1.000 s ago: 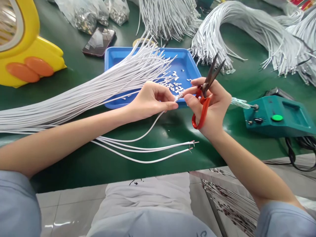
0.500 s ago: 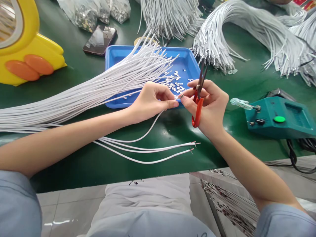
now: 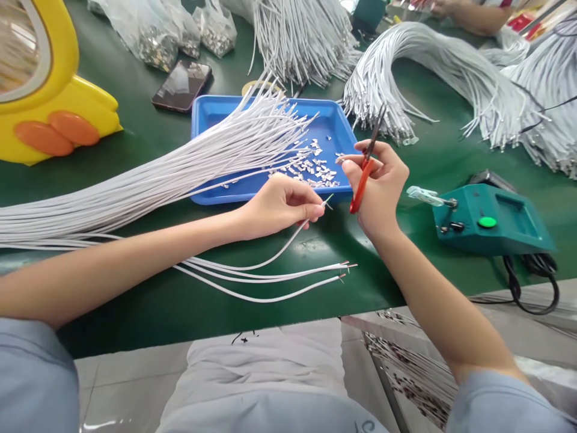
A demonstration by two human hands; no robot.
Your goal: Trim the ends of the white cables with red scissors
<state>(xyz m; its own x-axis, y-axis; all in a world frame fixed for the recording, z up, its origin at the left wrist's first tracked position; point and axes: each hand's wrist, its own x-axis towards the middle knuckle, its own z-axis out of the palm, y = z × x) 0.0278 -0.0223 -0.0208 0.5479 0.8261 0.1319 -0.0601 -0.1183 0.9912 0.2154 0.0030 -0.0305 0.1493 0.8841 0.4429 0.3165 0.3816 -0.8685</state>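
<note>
My left hand (image 3: 286, 207) is closed, pinching a thin white cable (image 3: 288, 242) just behind its end. Split, thin strands, one greenish, stick out past the fingertips. My right hand (image 3: 381, 180) grips scissors (image 3: 362, 187) with red handles, their dark blades pointing up and away from me. Thumb and forefinger of that hand also pinch something small and pale over the tray's right side, too small to make out. Below my hands lie several white cables (image 3: 270, 276) with stripped, reddish ends. Behind is a blue tray (image 3: 345, 129) with small metallic pieces (image 3: 318, 171).
A thick bundle of white cables (image 3: 180, 159) lies across the tray. Further bundles (image 3: 433, 51), bags of metal parts (image 3: 216, 30) and a phone (image 3: 183, 84) are behind. A yellow duck-shaped object (image 3: 76, 108) stands left, a teal device (image 3: 491, 222) right. Another person's arm (image 3: 473, 15) shows at the back.
My right hand has moved away from the left hand, up and to the right, with the scissors. The cable's split end now shows beyond my left fingertips. The view has shifted slightly.
</note>
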